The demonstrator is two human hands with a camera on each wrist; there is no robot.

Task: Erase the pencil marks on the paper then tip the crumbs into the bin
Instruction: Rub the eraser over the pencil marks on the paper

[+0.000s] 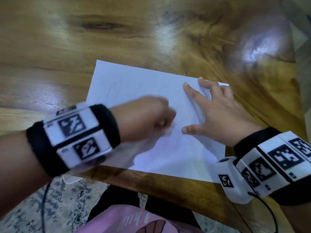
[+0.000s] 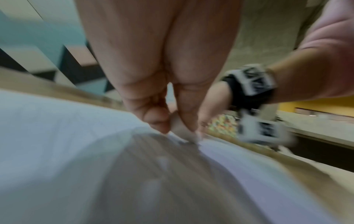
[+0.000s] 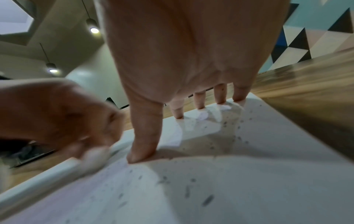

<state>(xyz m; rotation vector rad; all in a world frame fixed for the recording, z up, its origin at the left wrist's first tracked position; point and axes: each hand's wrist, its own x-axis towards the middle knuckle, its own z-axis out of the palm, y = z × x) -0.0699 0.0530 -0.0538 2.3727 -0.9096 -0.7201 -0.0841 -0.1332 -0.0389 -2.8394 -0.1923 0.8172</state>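
The left forearm, with a black band carrying white marker blocks (image 1: 75,133), reaches in from the left over the table (image 1: 50,47) edge, and the left hand (image 1: 144,116) is curled over the middle of the paper (image 1: 176,153), blurred in every view. Its thumb and fingers (image 2: 153,115) pinch a small pale eraser (image 2: 182,128) whose lower end touches the sheet; the right wrist view shows the same white lump (image 3: 95,157) under the bunched fingertips, pressed to the page just beside the right thumb. The paper lies flat near the table's near edge, tilted a little, with faint pencil marks (image 1: 117,88) on its upper left part. To the right, dark crumbs (image 3: 206,200) are scattered on the sheet, most of them below and around the right hand (image 1: 217,111). That hand is spread, palm raised, with straight fingers (image 3: 199,100) and thumb standing on their tips on the right part of the page, holding nothing; the outer fingers sit near the sheet's far right corner. Its wrist also wears a black band with white marker blocks (image 1: 272,163). Below the table edge, speckled floor (image 1: 67,207) and a pink garment (image 1: 121,221) show. No container shows in any view.
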